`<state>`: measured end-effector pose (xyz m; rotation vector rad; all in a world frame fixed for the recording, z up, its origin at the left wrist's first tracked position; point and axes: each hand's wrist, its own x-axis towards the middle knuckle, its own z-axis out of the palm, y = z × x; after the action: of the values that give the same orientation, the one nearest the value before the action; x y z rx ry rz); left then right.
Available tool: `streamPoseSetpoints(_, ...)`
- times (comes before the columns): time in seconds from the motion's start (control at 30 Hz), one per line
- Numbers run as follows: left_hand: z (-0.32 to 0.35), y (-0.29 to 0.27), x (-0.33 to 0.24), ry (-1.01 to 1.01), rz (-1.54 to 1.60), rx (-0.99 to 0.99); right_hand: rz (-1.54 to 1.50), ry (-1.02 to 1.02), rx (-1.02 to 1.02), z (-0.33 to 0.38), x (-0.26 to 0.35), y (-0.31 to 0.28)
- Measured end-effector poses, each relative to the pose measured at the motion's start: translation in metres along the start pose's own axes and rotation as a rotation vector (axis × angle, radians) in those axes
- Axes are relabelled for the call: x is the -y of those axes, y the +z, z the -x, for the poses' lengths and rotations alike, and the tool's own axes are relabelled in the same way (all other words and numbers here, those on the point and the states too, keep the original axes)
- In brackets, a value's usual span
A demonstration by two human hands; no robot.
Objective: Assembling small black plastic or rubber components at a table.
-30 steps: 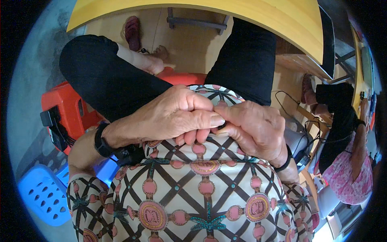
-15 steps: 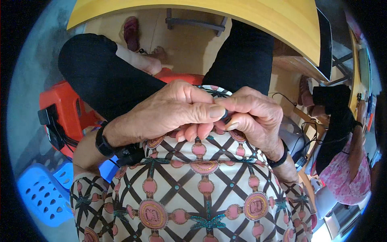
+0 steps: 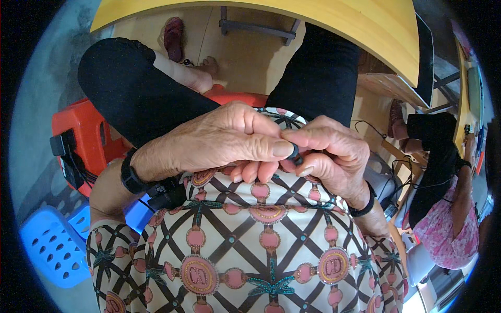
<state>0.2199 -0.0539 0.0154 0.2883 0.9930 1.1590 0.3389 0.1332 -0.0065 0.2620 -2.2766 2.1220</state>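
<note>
Both of my hands meet in front of my belly, above the patterned shirt (image 3: 270, 240). Between the fingertips sits a small dark round piece (image 3: 295, 151), mostly covered, so its kind cannot be made out. My left hand (image 3: 235, 141) pinches it from the left with thumb and forefinger, the other fingers curled beneath. From the right, my right hand (image 3: 334, 151) has its forefinger against the top of the piece and its thumb just below. A black band circles each wrist.
A yellow table (image 3: 261, 6) curves across the far side. A red plastic stool (image 3: 78, 130) and a blue perforated plastic seat (image 3: 55, 248) stand at the left. At the right, another person in a pink top (image 3: 449, 227) sits near black cables (image 3: 404, 172). A sandal (image 3: 173, 39) lies on the floor.
The right thumb and forefinger have spread slightly apart, and more of the small dark piece shows between the hands. The view has shifted a little; the left hand keeps its pinch.
</note>
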Motion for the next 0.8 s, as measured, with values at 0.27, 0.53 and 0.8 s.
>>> streamPoseSetpoints(0.27,0.000,0.008,-0.001,0.011,-0.177,-0.061,0.189,-0.083,-0.045,0.005,0.009,0.003)
streamPoseSetpoints(0.53,0.002,0.017,0.014,0.273,-0.356,-0.030,0.222,-0.216,0.059,0.005,0.014,0.001)
streamPoseSetpoints(0.8,0.003,0.015,0.014,0.200,-0.409,0.011,0.197,-0.265,0.034,0.009,0.004,0.004)
